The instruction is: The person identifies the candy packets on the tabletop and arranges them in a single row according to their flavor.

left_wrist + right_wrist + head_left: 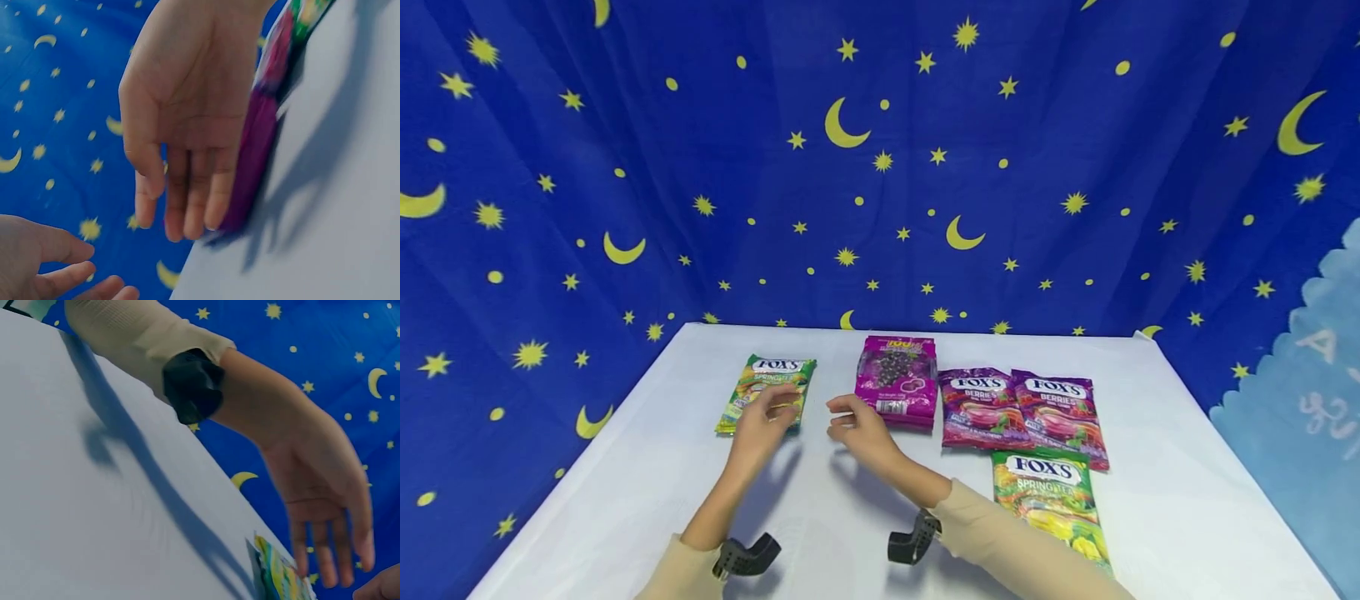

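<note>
On the white table [625,467], the left hand [765,421] hangs over the near end of a green Fox's Spring Tea packet [766,392] that lies flat toward the far left of the table; its grip is loose, the fingers straight and slightly spread, pointing down with the tips at or just above the packet's near edge, pinching nothing. Whether the fingertips actually touch the packet cannot be told from the head view, and the right wrist view shows them just above the packet's corner [275,575]. The right hand [859,429] hovers just beside the left, near the middle of the table, its grip also relaxed and open, fingers hanging downward and holding nothing; in the left wrist view its fingertips [187,219] hang close beside the edge of a purple packet [253,156]. Just beyond the right hand lies a magenta grape candy packet [897,382], which looks like a small stack. To its right 2 Fox's Berries packets [1022,408] lie side by side, touching or slightly overlapping. Nearer the person, a second green Fox's Spring Tea packet [1051,500] lies beside the right forearm, its near corner hidden by the beige sleeve [1000,533]. A dark blue cloth [880,167] with yellow stars and moons hangs behind the table.
</note>
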`<state>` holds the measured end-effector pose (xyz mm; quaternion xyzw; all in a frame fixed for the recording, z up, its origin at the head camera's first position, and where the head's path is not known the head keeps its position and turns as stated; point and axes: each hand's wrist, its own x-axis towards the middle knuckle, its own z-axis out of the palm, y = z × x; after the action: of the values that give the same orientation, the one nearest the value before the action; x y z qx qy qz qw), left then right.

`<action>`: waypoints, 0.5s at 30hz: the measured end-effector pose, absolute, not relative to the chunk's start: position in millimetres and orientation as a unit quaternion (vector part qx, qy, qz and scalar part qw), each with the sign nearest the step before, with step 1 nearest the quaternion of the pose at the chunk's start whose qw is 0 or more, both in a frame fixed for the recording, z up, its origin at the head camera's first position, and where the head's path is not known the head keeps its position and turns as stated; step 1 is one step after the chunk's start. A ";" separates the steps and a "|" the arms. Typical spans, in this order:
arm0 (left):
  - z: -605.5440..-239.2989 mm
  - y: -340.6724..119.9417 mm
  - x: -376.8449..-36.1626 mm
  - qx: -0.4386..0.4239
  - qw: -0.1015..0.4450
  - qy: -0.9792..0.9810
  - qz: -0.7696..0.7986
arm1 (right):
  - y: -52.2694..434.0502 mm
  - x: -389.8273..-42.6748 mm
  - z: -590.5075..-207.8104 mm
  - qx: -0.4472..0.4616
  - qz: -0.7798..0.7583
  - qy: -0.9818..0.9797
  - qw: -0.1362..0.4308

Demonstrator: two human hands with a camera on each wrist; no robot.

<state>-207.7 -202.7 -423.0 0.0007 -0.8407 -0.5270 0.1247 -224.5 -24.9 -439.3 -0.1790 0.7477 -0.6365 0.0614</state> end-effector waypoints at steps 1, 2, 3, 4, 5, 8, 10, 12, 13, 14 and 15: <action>-424.7 -196.9 -206.6 -0.008 0.114 -0.836 -0.536 | -16.7 -221.2 -434.6 -0.181 -0.637 0.747 0.059; -426.7 -191.5 -204.7 -0.016 0.107 -0.834 -0.541 | -8.3 -218.2 -429.5 -0.183 -0.640 0.744 0.064; -428.9 -186.1 -202.9 -0.020 0.099 -0.829 -0.550 | -0.4 -217.8 -429.2 -0.184 -0.638 0.745 0.065; -431.1 -181.2 -201.0 -0.022 0.090 -0.825 -0.557 | 7.2 -217.1 -428.7 -0.183 -0.638 0.745 0.066; -434.0 -176.5 -199.6 -0.028 0.085 -0.822 -0.562 | 14.4 -216.5 -428.2 -0.180 -0.638 0.745 0.069; -441.1 -160.9 -195.1 -0.042 0.066 -0.809 -0.583 | 35.6 -220.3 -436.3 -0.169 -0.643 0.742 0.083; -444.2 -149.0 -193.3 -0.048 0.045 -0.802 -0.593 | 50.3 -220.4 -439.3 -0.157 -0.650 0.738 0.088; -447.0 -136.8 -192.0 -0.061 0.022 -0.795 -0.603 | 66.3 -217.9 -438.3 -0.140 -0.658 0.733 0.097; -448.0 -130.3 -191.4 -0.070 0.010 -0.795 -0.603 | 74.5 -216.2 -437.8 -0.130 -0.661 0.733 0.098; -449.3 -124.0 -190.9 -0.080 -0.003 -0.793 -0.604 | 82.7 -214.6 -437.6 -0.118 -0.663 0.733 0.097; -450.1 -117.9 -190.0 -0.088 -0.015 -0.791 -0.605 | 90.9 -213.0 -437.5 -0.109 -0.664 0.733 0.097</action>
<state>-190.0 -117.9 -450.1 -0.0884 -0.7912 -0.6050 -0.0151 -213.0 90.9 -437.5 -0.1087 0.7331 -0.6643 0.0974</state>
